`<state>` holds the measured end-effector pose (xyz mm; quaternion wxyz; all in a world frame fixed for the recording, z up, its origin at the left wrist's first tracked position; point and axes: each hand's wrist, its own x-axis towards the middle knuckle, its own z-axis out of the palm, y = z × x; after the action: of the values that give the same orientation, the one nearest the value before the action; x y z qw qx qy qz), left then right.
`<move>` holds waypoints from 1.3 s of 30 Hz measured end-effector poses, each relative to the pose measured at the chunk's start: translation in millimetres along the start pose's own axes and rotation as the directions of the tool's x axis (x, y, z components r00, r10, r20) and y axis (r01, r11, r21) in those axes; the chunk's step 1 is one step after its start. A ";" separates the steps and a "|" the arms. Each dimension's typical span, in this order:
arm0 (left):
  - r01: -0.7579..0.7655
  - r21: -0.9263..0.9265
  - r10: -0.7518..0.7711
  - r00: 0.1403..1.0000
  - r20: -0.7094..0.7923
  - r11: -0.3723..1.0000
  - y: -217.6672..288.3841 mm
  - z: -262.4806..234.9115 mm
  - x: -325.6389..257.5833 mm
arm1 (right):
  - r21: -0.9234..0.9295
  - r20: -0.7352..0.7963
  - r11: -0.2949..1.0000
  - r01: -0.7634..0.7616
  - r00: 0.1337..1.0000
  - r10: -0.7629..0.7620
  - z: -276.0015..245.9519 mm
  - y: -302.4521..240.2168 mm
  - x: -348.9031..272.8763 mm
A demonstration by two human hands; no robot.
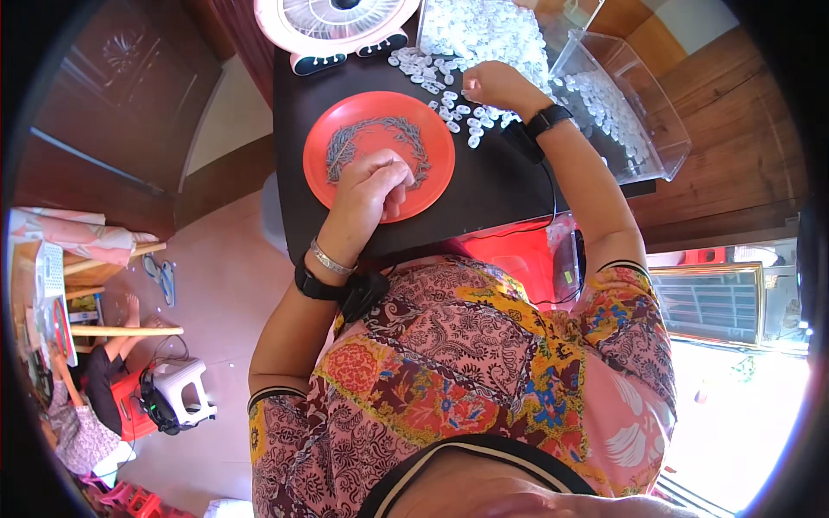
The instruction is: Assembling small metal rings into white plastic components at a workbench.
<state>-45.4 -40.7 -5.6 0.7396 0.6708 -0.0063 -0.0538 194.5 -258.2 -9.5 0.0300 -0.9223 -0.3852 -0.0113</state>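
My left hand (376, 183) is over the near side of a round orange-red plate (440, 181), fingers curled together. A ring of small grey pieces that look like screws (356, 138) lies in the plate. My right hand (499, 87) hovers by a spread of small translucent oval plastic pieces (449, 114) on the dark table, its fingers bent inward and closed. Whatever either hand pinches is too small or hidden to make out. Beyond the right hand, a large heap of the same plastic pieces (484, 30) fills a clear container.
A clear plastic bin (665, 160) holding more pieces stands on the table's right side. At the far left of the table is a pink fan (332, 26). A red stool (518, 259) shows under the table. Another person (91, 432) sits at the left.
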 end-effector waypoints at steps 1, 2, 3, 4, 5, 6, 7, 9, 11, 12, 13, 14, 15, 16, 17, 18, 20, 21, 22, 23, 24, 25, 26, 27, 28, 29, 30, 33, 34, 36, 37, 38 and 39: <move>0.002 0.008 -0.002 1.000 -0.001 1.000 0.6 2.2 0.5 | 0.004 -0.008 1.000 0.005 1.000 -0.005 1.4 1.1 -1.2; 0.005 0.014 -0.005 1.000 -0.004 1.000 1.2 3.4 0.6 | 0.025 -0.052 0.999 0.025 0.998 -0.024 0.4 -1.4 -2.0; 0.006 0.021 -0.006 1.000 -0.007 1.000 0.9 4.0 0.7 | 0.045 -0.095 0.998 0.044 0.995 -0.040 -0.4 -3.9 -2.7; 0.003 0.017 -0.002 1.000 -0.016 1.000 -0.3 3.8 1.4 | 0.145 -0.102 0.988 0.054 0.994 -0.040 0.3 -7.4 -5.6; 0.001 0.006 -0.001 0.999 -0.040 1.000 -3.3 2.2 1.9 | 0.243 -0.102 0.967 0.077 0.993 -0.053 -4.2 -22.5 -8.3; 0.008 0.003 -0.008 0.999 -0.050 1.000 -4.9 1.2 3.0 | 0.382 -0.081 0.919 0.098 0.994 -0.073 -14.0 -42.3 -15.1; 0.010 0.023 -0.008 0.998 -0.062 1.000 4.7 -22.9 3.4 | 0.618 -0.111 0.782 0.084 0.994 -0.019 -18.8 -77.5 -9.6; 0.016 0.007 -0.016 0.995 -0.096 1.000 -1.1 -30.9 3.9 | 0.813 -0.157 0.564 0.146 0.987 -0.030 -24.9 -120.2 -25.2; -0.032 -0.035 0.027 0.992 -0.126 0.999 -1.8 -32.4 7.4 | 0.775 -0.246 0.576 0.259 0.964 -0.102 -28.1 -144.6 -37.5; -0.039 -0.049 0.034 0.994 -0.102 0.998 -2.2 -32.5 8.0 | 0.773 -0.252 0.582 0.252 0.964 -0.084 -26.7 -153.4 -42.8; -0.035 -0.045 0.029 0.994 -0.109 0.998 -2.4 -32.1 5.5 | 0.771 -0.258 0.587 0.247 0.964 -0.067 -25.3 -163.1 -47.3; -0.033 -0.038 0.030 0.996 -0.089 0.999 -2.5 -30.9 3.7 | 0.800 -0.274 0.561 0.212 0.961 0.027 -21.7 -172.3 -51.0; -0.033 -0.032 0.030 0.997 -0.070 0.999 -2.9 -30.3 1.0 | 0.769 -0.315 0.600 0.219 0.947 0.058 -18.4 -177.6 -53.5; -0.054 0.006 0.054 0.998 -0.037 0.999 -5.9 -31.7 -3.2 | 0.737 -0.357 0.639 0.223 0.930 0.086 -14.6 -181.9 -55.7; -0.052 0.010 0.052 0.998 -0.038 0.999 -5.8 -31.1 -6.7 | 0.680 -0.387 0.698 0.224 0.919 0.082 -9.9 -186.8 -58.0; -0.075 0.034 0.077 0.995 -0.057 0.997 -5.9 -29.9 -9.7 | 0.685 -0.405 0.679 0.263 0.913 0.055 -2.8 -188.7 -59.0; -0.110 0.087 0.116 0.991 -0.067 0.990 -3.8 -31.7 -13.8 | 0.719 -0.405 0.625 0.304 0.914 0.021 3.1 -190.7 -61.6; -0.109 0.085 0.115 0.991 -0.073 0.990 -2.7 -31.4 -15.7 | 0.719 -0.403 0.623 0.306 0.915 0.016 0.9 -191.2 -62.7; -0.143 0.108 0.155 0.981 -0.114 0.984 -2.0 -30.5 -17.8 | 0.779 -0.327 0.578 0.245 0.944 0.040 -3.9 -191.6 -63.4; -0.176 0.133 0.195 0.969 -0.150 0.976 -1.4 -30.3 -19.1 | 0.829 -0.249 0.529 0.179 0.967 0.063 -8.2 -192.8 -63.8; -0.176 0.131 0.196 0.969 -0.152 0.976 -1.5 -30.4 -19.6 | 0.886 -0.210 0.436 0.155 0.974 0.080 -10.1 -194.0 -64.2; -0.177 0.141 0.198 0.969 -0.151 0.974 -1.6 -30.3 -19.8 | 0.886 -0.210 0.437 0.155 0.975 0.079 -11.2 -195.4 -63.5; -0.179 0.150 0.201 0.968 -0.150 0.972 -1.6 -30.0 -19.6 | 0.896 -0.192 0.420 0.145 0.979 0.072 -12.5 -196.5 -62.8; -0.180 0.148 0.202 0.968 -0.150 0.973 -2.8 -30.9 -19.4 | 0.905 -0.175 0.403 0.134 0.982 0.066 -13.5 -197.1 -62.4; -0.191 0.130 0.207 0.970 -0.125 0.973 -5.1 -32.9 -19.1 | 0.904 -0.174 0.406 0.132 0.983 0.066 -13.5 -196.8 -61.9; -0.198 0.112 0.210 0.973 -0.099 0.974 -6.8 -34.6 -19.3 | 0.882 -0.202 0.446 0.155 0.978 0.059 -12.0 -196.6 -62.0; -0.197 0.109 0.208 0.973 -0.096 0.974 -7.2 -35.8 -19.3 | 0.857 -0.229 0.484 0.177 0.972 0.051 -11.3 -196.3 -62.1; -0.190 0.045 0.192 0.980 -0.048 0.981 -7.8 -39.2 -20.1 | 0.841 -0.194 0.515 0.166 0.981 0.001 -16.2 -193.6 -63.6; -0.161 0.029 0.163 0.986 -0.041 0.986 -5.5 -40.2 -21.1 | 0.842 -0.191 0.515 0.162 0.982 0.002 -18.8 -192.8 -63.9; -0.105 -0.006 0.104 0.991 -0.079 0.994 -1.3 -40.8 -21.2 | 0.793 -0.223 0.557 0.247 0.968 -0.113 -23.2 -189.8 -63.5; -0.077 -0.029 0.073 0.989 -0.127 0.997 -0.7 -40.7 -21.4 | 0.793 -0.220 0.558 0.243 0.969 -0.110 -21.4 -187.6 -63.6; -0.079 -0.043 0.071 0.985 -0.159 0.996 -1.5 -42.5 -21.6 | 0.637 -0.308 0.699 0.324 0.939 -0.154 -19.0 -184.8 -64.7; -0.084 -0.067 0.070 0.978 -0.196 0.994 0.9 -43.1 -22.8 | 0.450 -0.381 0.807 0.383 0.899 -0.215 -16.5 -181.6 -65.9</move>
<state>-64.4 4.1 -7.6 0.7630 0.6438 0.0415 0.0401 19.1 -178.7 12.5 0.3330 -0.7933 -0.5064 -0.0580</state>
